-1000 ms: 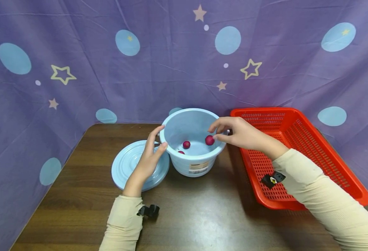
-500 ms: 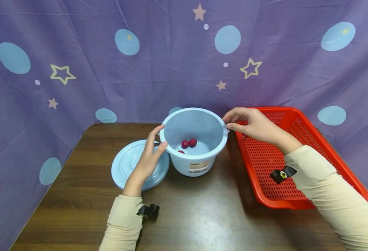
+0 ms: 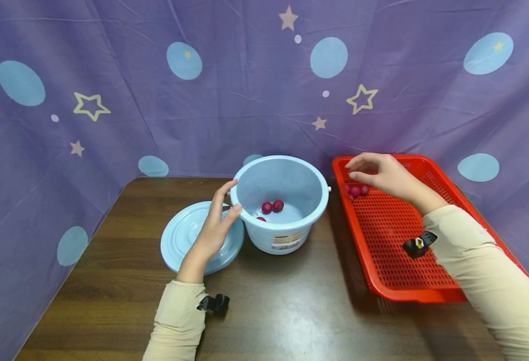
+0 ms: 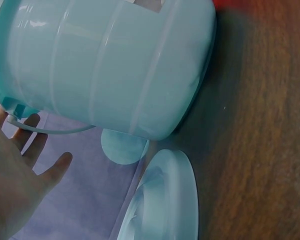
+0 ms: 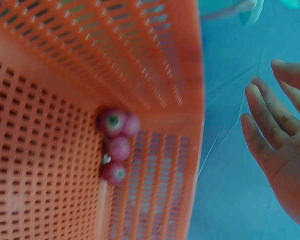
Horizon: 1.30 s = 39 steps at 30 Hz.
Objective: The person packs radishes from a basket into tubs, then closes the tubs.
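A light blue bucket (image 3: 257, 238) stands upright on the table, with 3 red radishes (image 3: 278, 205) visible inside. At its left rim is my left hand (image 3: 212, 233), fingers loosely spread; in the left wrist view the fingertips meet the rim near the wire handle (image 4: 65, 131). My right hand (image 3: 392, 178) hovers over the far left corner of the red basket (image 3: 400, 273), holding nothing, fingers relaxed and slightly bent. Below it, several radishes (image 5: 117, 147) cluster in that basket corner. The right wrist view shows the fingers (image 5: 270, 122) apart from the basket.
A round blue lid (image 3: 179, 235) lies on the wooden table (image 3: 282, 306), left of the bucket, partly behind my left hand. A purple patterned cloth (image 3: 246, 100) hangs behind the table. The basket stands close to the bucket's right side.
My right hand has moved right, from inside the bucket past its rim to above the basket. One radish in the bucket has shifted left beside another. My left hand stays put.
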### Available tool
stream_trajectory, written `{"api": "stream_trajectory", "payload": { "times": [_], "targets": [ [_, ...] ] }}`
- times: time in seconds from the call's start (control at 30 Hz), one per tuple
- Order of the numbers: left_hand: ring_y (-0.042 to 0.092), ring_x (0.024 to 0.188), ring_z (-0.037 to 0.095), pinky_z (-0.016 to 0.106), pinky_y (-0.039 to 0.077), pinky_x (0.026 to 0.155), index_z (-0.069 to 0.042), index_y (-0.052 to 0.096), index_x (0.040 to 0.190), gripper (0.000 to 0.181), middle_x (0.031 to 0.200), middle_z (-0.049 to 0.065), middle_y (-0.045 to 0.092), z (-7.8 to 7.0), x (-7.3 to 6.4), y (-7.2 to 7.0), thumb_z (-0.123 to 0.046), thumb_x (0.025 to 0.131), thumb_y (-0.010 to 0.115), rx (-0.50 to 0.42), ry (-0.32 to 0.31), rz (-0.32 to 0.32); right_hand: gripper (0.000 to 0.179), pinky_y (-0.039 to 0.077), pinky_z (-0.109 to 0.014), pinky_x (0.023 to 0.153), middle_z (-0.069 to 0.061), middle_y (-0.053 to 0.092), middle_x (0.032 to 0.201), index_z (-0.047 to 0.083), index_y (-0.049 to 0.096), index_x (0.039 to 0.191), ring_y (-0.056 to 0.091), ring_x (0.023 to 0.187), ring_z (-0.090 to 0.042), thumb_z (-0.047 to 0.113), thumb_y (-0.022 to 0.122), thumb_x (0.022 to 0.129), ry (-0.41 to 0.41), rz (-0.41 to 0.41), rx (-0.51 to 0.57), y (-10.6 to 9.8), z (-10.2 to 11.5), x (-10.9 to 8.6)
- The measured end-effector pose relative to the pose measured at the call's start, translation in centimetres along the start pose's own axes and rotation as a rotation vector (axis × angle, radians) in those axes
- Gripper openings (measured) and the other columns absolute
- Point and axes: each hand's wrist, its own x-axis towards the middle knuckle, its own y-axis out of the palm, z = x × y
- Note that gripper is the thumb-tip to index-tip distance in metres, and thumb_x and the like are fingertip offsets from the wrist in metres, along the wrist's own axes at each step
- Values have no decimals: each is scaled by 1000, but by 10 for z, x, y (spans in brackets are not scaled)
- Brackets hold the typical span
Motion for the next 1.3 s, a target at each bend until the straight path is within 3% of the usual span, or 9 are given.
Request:
{"api": "stream_trajectory", "payload": {
  "times": [0.3,0.5,0.63,0.97,1.3],
  "targets": [
    [25,138,20,53,24,109,-23,30,154,56,157,3,25,-2,-1,0,-29,101,48,4,-5,-5,22,45,-15,78,-14,71,105,1,71,110,62,87,-3,11,71,91,42,-26,-12,-5,-34,4],
    [36,119,24,50,28,104,-20,31,153,57,137,17,38,-1,-1,0,-26,100,49,5,26,-9,25,45,-19,76,-14,71,105,-1,70,111,61,88,-8,13,71,91,106,-6,-38,-4,-53,5],
    [37,114,25,49,29,103,-20,31,153,57,131,17,40,-1,-1,0,-26,99,49,13,33,-9,27,45,-20,77,-18,69,111,-2,68,114,60,92,-10,13,70,92,154,7,-46,-4,-64,5],
    [35,116,24,51,27,105,-21,30,154,57,134,15,38,-1,0,-1,-26,100,47,6,19,0,31,43,-19,77,-20,68,111,-5,66,116,57,91,-6,14,69,93,246,40,-26,-1,-98,7],
    [35,120,29,56,27,105,-22,30,154,57,144,10,35,0,0,-2,-28,100,48,6,17,-2,27,44,-26,71,-23,71,100,-9,66,109,60,84,-17,9,71,90,264,111,-75,10,-109,8]
  ]
}}
